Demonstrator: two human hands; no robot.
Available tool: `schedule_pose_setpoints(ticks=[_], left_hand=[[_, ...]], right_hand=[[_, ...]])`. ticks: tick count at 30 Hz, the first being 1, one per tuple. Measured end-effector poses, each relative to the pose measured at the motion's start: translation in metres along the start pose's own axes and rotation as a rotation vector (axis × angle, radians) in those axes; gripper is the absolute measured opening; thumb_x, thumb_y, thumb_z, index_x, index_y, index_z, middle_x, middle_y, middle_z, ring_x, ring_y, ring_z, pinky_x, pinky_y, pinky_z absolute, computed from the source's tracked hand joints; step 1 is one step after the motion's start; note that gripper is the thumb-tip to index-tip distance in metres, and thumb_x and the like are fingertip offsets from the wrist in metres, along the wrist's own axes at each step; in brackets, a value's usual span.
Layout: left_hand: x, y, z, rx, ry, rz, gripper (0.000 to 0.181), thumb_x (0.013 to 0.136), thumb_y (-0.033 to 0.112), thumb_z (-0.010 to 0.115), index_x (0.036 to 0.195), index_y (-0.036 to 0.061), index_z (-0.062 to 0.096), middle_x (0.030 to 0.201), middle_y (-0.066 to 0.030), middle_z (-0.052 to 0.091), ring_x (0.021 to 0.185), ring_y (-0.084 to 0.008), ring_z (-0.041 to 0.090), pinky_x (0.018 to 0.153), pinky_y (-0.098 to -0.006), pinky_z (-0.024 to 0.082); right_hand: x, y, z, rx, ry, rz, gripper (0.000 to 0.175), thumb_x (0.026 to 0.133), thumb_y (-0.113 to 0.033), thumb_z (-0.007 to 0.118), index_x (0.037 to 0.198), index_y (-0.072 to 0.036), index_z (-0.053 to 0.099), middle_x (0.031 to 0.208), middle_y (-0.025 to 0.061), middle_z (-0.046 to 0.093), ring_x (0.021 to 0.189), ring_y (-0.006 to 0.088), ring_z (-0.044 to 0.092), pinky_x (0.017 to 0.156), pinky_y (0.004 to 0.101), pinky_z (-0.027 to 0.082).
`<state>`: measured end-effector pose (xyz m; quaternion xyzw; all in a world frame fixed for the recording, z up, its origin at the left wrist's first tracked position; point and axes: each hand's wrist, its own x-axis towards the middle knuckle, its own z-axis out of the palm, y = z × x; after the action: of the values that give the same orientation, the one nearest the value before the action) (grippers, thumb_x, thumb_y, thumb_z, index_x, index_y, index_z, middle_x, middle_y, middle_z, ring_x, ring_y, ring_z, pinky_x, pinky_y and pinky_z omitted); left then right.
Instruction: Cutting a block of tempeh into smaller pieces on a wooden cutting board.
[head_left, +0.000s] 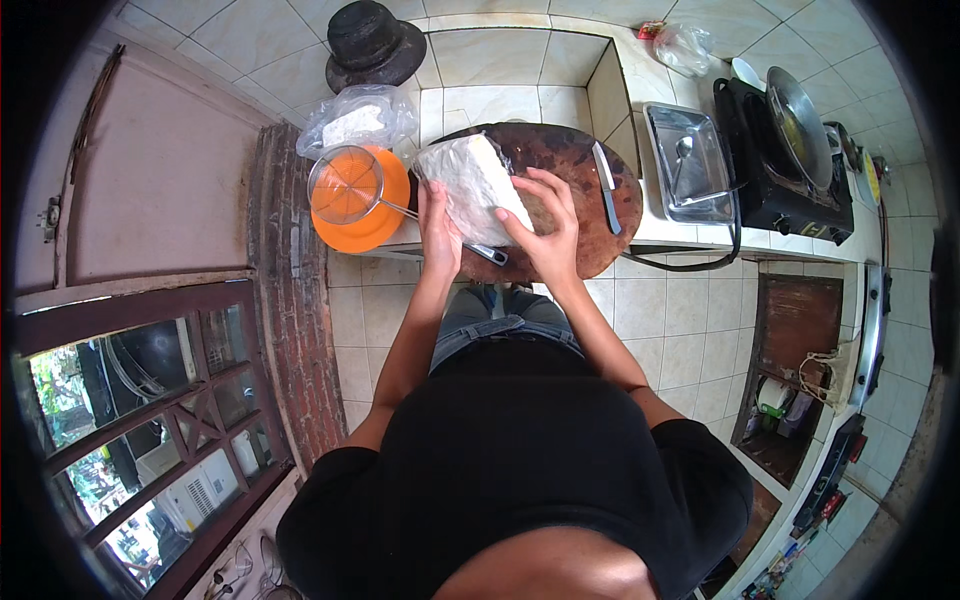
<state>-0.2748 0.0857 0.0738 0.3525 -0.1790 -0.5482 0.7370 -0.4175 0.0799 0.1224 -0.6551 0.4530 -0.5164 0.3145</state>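
Observation:
A white block in clear plastic wrap (474, 187) is held over the left part of a round wooden chopping board (555, 247). My left hand (441, 225) grips its left side. My right hand (546, 217) has its thumb and fingers spread at the block's right edge, at least the thumb touching it. A knife with a blue-grey handle (607, 187) lies on the board's right side. Left of the board, a wire strainer (346, 184) rests over an orange plate (375, 236), its handle running behind my left hand. The end of a metal-and-black handle (489, 255) shows below the block.
Behind the plate lies a plastic bag with white contents (360, 120), near a dark hat-shaped object (371, 45). To the right stand a metal tray holding a spoon (690, 202) and a black gas stove (757, 202) with a wok (799, 127). A black hose (697, 266) loops past the counter edge.

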Motion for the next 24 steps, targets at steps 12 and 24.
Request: schedule_pose_setpoints(ticks=[12, 24], left_hand=[[0.006, -0.007, -0.012, 0.392, 0.003, -0.153, 0.030, 0.091, 0.030, 0.045, 0.093, 0.0010, 0.053, 0.086, 0.0000, 0.053, 0.079, -0.0054, 0.047, 0.071, -0.0195, 0.038], [0.002, -0.036, -0.028, 0.688, -0.044, 0.147, 0.025, 0.091, 0.023, 0.047, 0.074, 0.0042, 0.045, 0.061, 0.0042, 0.040, 0.056, -0.0024, 0.033, 0.049, -0.0191, 0.029]], right_hand=[[-0.011, 0.040, 0.006, 0.442, -0.084, 0.657, 0.033, 0.075, -0.027, 0.069, 0.080, 0.005, 0.064, 0.068, 0.0033, 0.061, 0.057, 0.0060, 0.053, 0.052, 0.0196, 0.042], [-0.025, 0.059, 0.005, 0.605, 0.052, 0.803, 0.029, 0.078, -0.026, 0.067, 0.081, 0.003, 0.064, 0.071, 0.0028, 0.061, 0.058, 0.0045, 0.052, 0.052, 0.0183, 0.040]])
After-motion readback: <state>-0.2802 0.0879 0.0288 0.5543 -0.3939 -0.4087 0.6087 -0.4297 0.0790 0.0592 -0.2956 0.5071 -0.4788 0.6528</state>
